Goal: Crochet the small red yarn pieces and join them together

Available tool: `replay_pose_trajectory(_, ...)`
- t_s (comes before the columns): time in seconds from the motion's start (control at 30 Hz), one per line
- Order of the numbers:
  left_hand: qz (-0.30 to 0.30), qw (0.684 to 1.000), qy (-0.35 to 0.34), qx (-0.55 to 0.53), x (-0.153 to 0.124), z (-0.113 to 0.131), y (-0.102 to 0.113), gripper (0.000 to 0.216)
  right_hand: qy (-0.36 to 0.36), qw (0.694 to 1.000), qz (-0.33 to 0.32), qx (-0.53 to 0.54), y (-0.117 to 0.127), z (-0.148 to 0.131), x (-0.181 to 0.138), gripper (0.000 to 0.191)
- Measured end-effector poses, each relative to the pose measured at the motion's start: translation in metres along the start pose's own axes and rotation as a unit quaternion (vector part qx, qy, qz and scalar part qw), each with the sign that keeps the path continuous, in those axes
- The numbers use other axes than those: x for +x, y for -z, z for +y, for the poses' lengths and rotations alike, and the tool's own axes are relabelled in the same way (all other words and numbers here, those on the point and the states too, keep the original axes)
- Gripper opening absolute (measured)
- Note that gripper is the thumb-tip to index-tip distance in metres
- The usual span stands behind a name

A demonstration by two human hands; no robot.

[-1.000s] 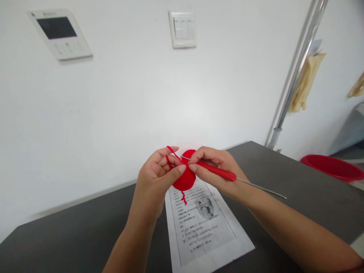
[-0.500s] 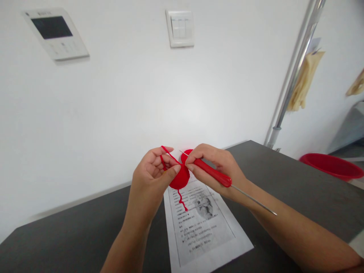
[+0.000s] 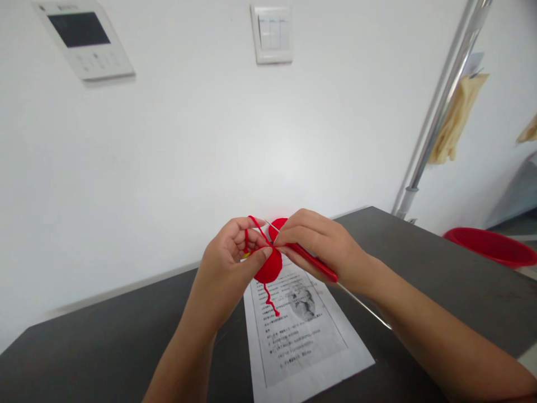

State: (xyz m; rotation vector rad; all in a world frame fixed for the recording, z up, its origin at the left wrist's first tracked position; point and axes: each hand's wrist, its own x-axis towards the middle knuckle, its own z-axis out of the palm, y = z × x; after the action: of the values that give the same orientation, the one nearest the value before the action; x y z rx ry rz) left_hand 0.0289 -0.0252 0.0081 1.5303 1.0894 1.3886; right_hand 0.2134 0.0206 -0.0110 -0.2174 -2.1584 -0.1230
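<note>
Above printed white paper (image 3: 323, 358), left grip (image 3: 229, 257) pinches rounded red yarnwork (image 3: 269, 271), seemingly steadying it; right grip (image 3: 335, 243) clasps red-handled metal hook (image 3: 319, 265).

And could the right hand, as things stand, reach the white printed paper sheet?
Probably yes: the paper sheet lies below the right hand, its near part uncovered. But that hand holds a red-handled metal tool, so grasping may be awkward.

Rounded red yarn piece (image 3: 269, 269), dangling tail (image 3: 269, 301), slanted red-handled hook (image 3: 321, 266)
</note>
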Motion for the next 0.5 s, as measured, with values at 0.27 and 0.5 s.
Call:
replay_pose_trajectory(0.27, -0.02, 0.999, 0.017, 0.035, -0.0021, -0.0009, 0.0064, 0.024, 0.02, 0.998, -0.046, -0.041, 0.0016, -0.001, 0.0009, 0.017)
replay_pose_trajectory(0.5, -0.03, 0.998, 0.027, 0.056, -0.0031, -0.0005, 0.0084, 0.023, 0.029, 0.997, -0.053, -0.037, 0.0011, -0.0013, 0.0006, 0.019)
